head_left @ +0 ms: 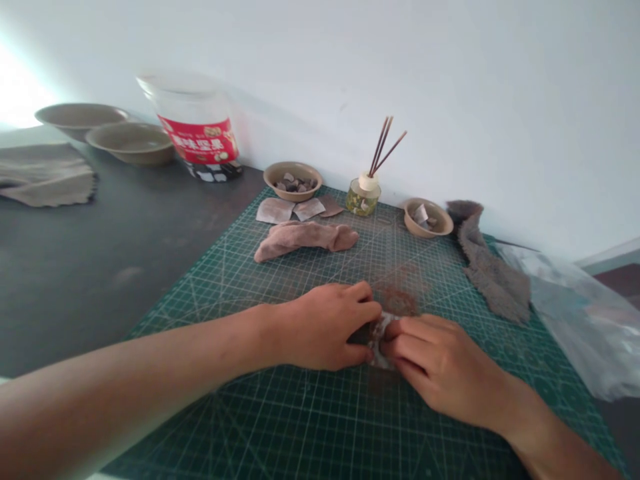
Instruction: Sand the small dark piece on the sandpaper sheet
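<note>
A person's two bare hands met over a small mottled piece (383, 361), pale grey with brownish patches, just right of the frame's centre and low over a green cutting mat (320, 427). The left hand (327, 327) gripped it from the left, thumb below and fingers above; the right hand (435, 360) closed on its other side, fingertips bunched and tucked in. Fingers hid much of the piece, and whether it rested on the mat or sat just above it could not be told.

Small enough to fit between the fingertips, it looked light and probably fairly stiff, though its patchy surface suggested that thin edges might chip or crumble under a hard squeeze. Reddish-brown dust (399, 299) lay on the mat just beyond the hands; a similar film on the piece would likely make it slick. Opposite edges seemed the soundest place to take hold, with a broad, gentle pinch on each side rather than pressure on one corner.

Above the left hand, near the upper centre of the frame, lay a bunched pinkish cloth (305, 239), with a bowl of fragments (294, 196) behind it.
</note>
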A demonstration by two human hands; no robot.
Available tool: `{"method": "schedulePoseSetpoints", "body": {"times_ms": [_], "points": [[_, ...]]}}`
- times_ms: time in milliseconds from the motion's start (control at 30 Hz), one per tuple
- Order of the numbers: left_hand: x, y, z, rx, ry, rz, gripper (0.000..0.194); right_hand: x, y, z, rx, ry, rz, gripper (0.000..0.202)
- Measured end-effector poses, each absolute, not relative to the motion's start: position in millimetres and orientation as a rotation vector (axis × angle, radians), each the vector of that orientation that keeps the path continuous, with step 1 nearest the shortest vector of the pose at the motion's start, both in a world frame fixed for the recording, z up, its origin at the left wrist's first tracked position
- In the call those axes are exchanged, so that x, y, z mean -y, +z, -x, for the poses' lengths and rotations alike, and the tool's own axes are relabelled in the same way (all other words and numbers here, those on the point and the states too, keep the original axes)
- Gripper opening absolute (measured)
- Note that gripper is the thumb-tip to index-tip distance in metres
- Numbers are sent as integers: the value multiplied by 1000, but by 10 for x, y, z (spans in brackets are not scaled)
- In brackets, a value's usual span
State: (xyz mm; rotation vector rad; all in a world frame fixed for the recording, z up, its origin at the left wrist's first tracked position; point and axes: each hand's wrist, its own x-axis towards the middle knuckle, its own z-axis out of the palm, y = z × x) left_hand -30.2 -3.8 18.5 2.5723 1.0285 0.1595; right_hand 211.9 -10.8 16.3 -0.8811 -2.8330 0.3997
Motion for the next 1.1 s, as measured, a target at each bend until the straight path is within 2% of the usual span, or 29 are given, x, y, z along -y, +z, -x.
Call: {"method": "schedulePoseSetpoints", "body": {"times_ms": [100,300,567,733,867,1000,1100], "points": [[37,184,302,-1040,154,-2567,30,34,163,-2156,2798,319,992,16],[38,181,304,-1034,172,-2565,31,-56,161,-2248,2738,392,987,16],[38,176,308,-1030,171,-2565,30,76,164,-2125,2708,767,978,13],[35,171,303,-1042,162,-2575,31,29,210,-2149,2631,701,1121,11],[39,180,302,-1026,149,-2586,30,65,180,-2132,2732,802,949,12],[41,185,303,-1032,152,-2581,32,21,163,-2126,2698,609,1009,10],[39,182,303,-1032,150,-2575,30,9,193,-2151,2690,704,1079,11]]}}
